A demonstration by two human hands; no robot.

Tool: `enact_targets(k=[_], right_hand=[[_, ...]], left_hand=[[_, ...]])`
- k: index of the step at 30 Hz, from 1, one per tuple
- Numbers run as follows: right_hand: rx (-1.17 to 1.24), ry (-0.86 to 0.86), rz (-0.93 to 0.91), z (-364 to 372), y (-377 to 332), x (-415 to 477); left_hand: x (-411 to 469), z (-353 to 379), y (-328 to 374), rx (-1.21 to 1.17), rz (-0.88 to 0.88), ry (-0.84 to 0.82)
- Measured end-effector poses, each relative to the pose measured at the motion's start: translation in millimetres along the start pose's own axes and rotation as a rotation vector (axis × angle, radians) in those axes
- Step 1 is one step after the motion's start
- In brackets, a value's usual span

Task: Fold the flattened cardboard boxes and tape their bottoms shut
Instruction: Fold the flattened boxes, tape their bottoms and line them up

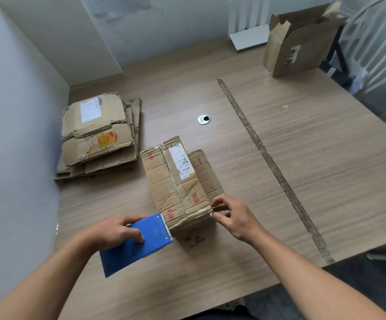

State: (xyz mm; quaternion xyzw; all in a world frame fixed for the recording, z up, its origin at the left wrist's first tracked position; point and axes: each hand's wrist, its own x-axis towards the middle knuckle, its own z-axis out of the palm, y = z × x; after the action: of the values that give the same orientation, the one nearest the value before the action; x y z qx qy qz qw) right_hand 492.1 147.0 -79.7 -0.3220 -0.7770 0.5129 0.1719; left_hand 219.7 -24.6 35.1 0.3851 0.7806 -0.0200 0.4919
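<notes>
Far left, against the wall: stack of flattened boxes [97, 137], lying flat on the table [326, 158], a white label on the top one and a yellow-red sticker lower down.

Near left: left hand [115, 232] curled over the top of the blue tape dispenser [139, 243], fingers wrapped on its body. I note the dispenser's toothed edge touching the near left corner of the folded box [178, 183].

Centre: the folded box stands on the table, just right of the stack and apart from it. Its closed flaps face up, with a seam running away from the camera, a white shipping label on the far half and red print along the edges. One flap sticks out flat on the right side.

Right of the box: right hand [233, 218], thumb and forefinger pinching at the near right corner, where I see a shiny bit of clear tape. I cannot tell how far the tape runs across the edge.

Beyond the box: round metal grommet [203, 119] set in the tabletop. Further right: long strip of old tape [273, 167] stuck diagonally across the wood. Far right corner: open box [300, 40], upright, flaps raised.
</notes>
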Motion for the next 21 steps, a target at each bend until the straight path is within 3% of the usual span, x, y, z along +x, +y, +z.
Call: enact_targets(k=[4,10,21], right_hand=[[0.058,0.038,0.021,4.1,-0.4,-2.4],[0.348,-0.005,0.179,2.7,2.5,-4.2],[0.183,-0.062,0.128,-4.2,3.6,8.6]], left_hand=[[-0.3,-0.6,2.4,0.003,0.000,-0.005],[1.9,-1.5,-2.5,0.016,0.011,-0.020],[1.7,-1.0,-3.4,0.016,0.027,-0.006]])
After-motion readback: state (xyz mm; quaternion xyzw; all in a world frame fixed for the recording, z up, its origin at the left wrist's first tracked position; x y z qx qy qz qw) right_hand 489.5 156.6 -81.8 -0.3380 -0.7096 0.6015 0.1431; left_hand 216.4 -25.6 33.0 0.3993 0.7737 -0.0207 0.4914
